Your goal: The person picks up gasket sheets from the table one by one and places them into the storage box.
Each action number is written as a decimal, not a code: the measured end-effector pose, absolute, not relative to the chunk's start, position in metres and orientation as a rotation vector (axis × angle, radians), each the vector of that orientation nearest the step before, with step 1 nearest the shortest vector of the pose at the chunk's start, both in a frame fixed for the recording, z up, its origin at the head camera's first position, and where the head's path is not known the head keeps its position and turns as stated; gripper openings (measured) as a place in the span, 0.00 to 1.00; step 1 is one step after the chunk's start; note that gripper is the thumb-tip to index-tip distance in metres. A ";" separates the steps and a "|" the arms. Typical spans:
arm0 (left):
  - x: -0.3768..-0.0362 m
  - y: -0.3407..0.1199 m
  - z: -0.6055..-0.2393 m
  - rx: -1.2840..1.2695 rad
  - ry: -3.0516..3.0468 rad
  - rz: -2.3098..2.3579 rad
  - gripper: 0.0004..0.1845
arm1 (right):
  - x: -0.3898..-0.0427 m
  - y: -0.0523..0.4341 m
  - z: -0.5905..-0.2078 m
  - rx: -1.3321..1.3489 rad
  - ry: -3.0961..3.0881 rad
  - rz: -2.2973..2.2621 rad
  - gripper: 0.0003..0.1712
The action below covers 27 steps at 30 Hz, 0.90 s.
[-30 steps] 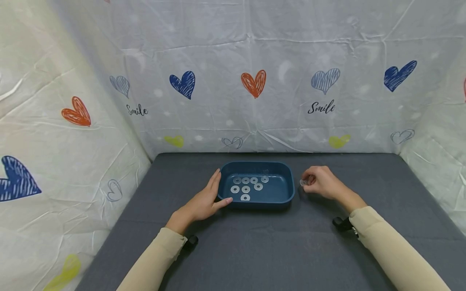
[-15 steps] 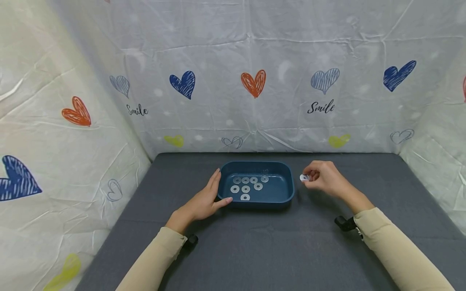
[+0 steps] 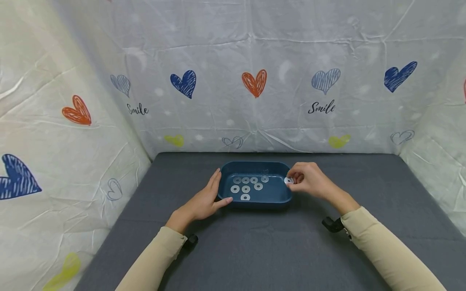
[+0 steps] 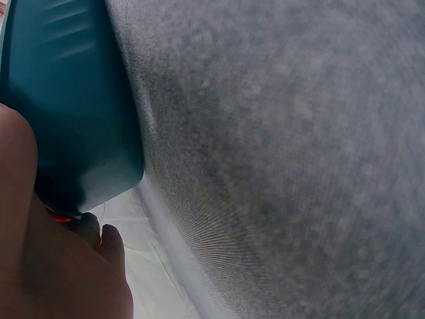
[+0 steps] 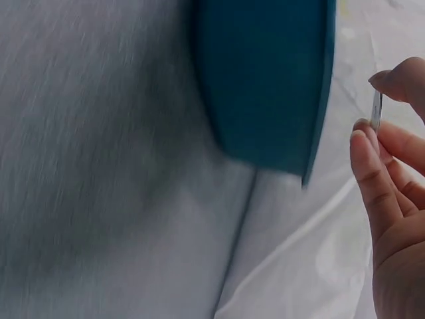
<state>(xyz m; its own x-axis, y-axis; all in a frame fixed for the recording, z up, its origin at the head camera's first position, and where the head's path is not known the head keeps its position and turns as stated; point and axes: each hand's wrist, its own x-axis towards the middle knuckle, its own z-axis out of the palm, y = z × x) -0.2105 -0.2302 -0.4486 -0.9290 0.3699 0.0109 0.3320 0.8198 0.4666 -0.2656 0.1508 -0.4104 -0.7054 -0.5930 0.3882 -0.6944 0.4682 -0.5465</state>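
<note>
A blue rectangular tray [image 3: 274,194] sits on the grey cloth. My left hand [image 3: 204,202] rests against its left end, fingers straight along the side wall and thumb on the front rim. Between thumb and fingertips, my right hand [image 3: 312,181] pinches a flat metal washer [image 3: 289,180] over the tray's right rim. The right wrist view shows this washer edge-on [image 5: 376,111], above the level of the tray wall [image 5: 265,80]. Several similar washers [image 3: 246,189] lie flat inside the tray, mostly toward its left half.
Dark grey cloth [image 3: 255,250] covers the table around the tray. A white curtain [image 3: 218,109] printed with hearts and "Smile" hangs behind the table and along both sides. Each wrist carries a small black device [image 3: 332,224].
My right hand lifted the washer from the table beside the tray, then carried it left over the right rim. The left hand and the tray have stayed in place.
</note>
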 end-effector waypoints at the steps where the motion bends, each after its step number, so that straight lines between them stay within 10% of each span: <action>1: -0.210 -0.230 -0.449 0.562 2.920 0.726 0.58 | -0.265 0.146 -0.411 1.158 -2.566 1.058 0.07; 27: -0.209 -0.231 -0.450 0.548 2.938 0.703 0.57 | -0.284 0.062 -0.435 1.529 -2.815 0.726 0.02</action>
